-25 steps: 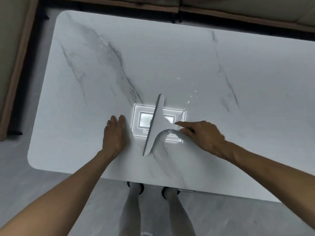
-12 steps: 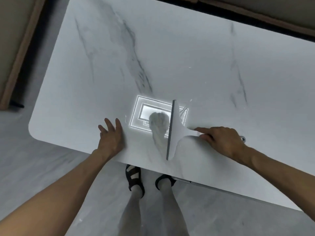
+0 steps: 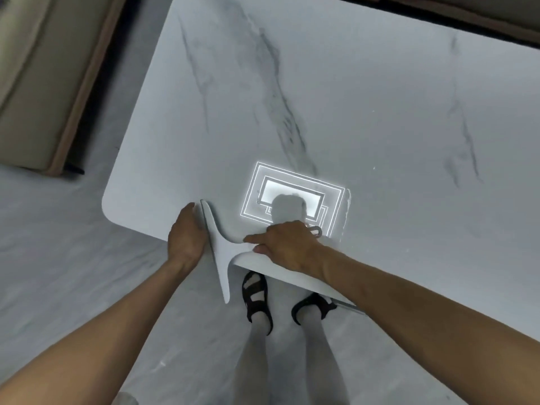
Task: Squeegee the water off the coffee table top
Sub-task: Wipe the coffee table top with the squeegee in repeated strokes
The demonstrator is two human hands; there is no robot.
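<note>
- Sofa base, beige cushion with brown wood trim [image 3: 43,92], sits at 10 o'clock, off the table's left end, on the pale grey floor [image 3: 58,252].
- Coffee table top, white marble-look slab with grey veins and rounded corners [image 3: 365,97], fills the centre and 1–3 o'clock area; near-left corner lies at about 9 o'clock.
- Left hand [image 3: 187,238] is at the table's near edge, around 7 o'clock from frame centre: fingers together and lightly curled, palm facing right, cupped against the blade side of the tool. Not gripping anything that I can see.
- Squeegee, pale grey-white plastic with a long thin blade and flared T-neck [image 3: 219,247], lies immediately right of the left hand, touching it. Blade runs roughly 11-to-5 o'clock; upper end is on the table, lower end overhangs the near edge above the floor.
- Right hand [image 3: 289,244] is at 3 o'clock of the blade, wrapped over the handle, index finger stretched along the neck toward the blade. A small loop at the handle's end pokes out past the knuckles.
- Bright rectangular ceiling-light reflection [image 3: 292,197] sits at 12 o'clock of the right hand, with a head shadow in it.
- Thin line of water droplets [image 3: 347,211] runs down the reflection's right edge.
- Black strap sandals [image 3: 257,296] show at 6 o'clock below the table edge.
</note>
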